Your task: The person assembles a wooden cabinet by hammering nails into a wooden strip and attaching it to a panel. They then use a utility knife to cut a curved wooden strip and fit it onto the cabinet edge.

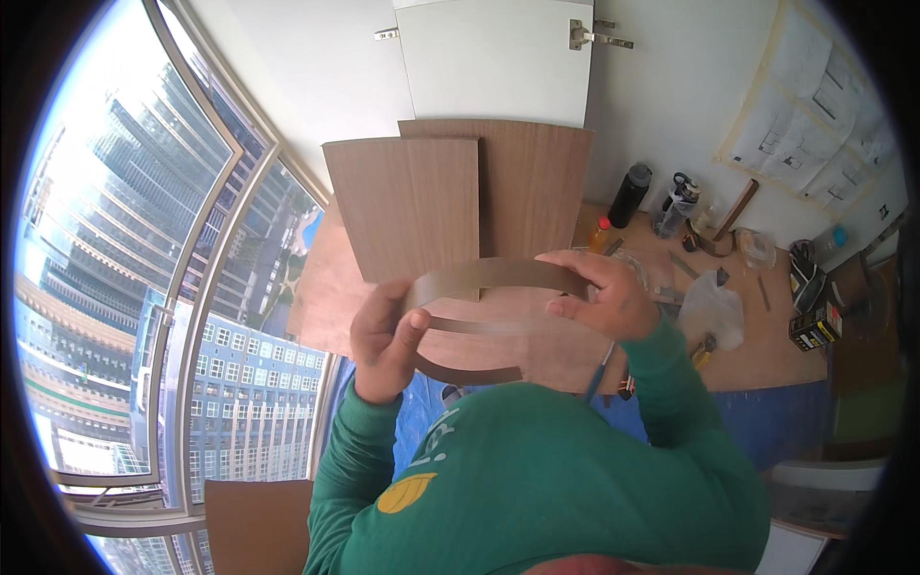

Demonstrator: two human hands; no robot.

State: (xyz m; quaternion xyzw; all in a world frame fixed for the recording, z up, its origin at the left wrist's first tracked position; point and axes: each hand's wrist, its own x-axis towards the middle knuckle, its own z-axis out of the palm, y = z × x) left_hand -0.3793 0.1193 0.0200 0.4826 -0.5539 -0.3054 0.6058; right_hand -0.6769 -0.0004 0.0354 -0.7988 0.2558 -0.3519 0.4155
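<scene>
A loose coil of brown edge banding (498, 276) is stretched between my hands, above the front of the wooden worktop (316, 311). Its left bend is gripped by my left hand (381, 340), thumb on top. My right hand (611, 295) pinches the right end between thumb and fingers. A free tail of the strip curls down below my left hand, close to my green shirt. Just past the coil, two wood-grain panels (412, 196) lean against a white cabinet door (494, 57).
Right of the panels stand a black bottle (630, 196), a clear bottle (674, 209) and a small orange bottle (599, 233). A plastic bag (712, 311), a yellow-and-black box (816, 328) and scattered tools lie farther right. Tall windows (182, 335) run along the left.
</scene>
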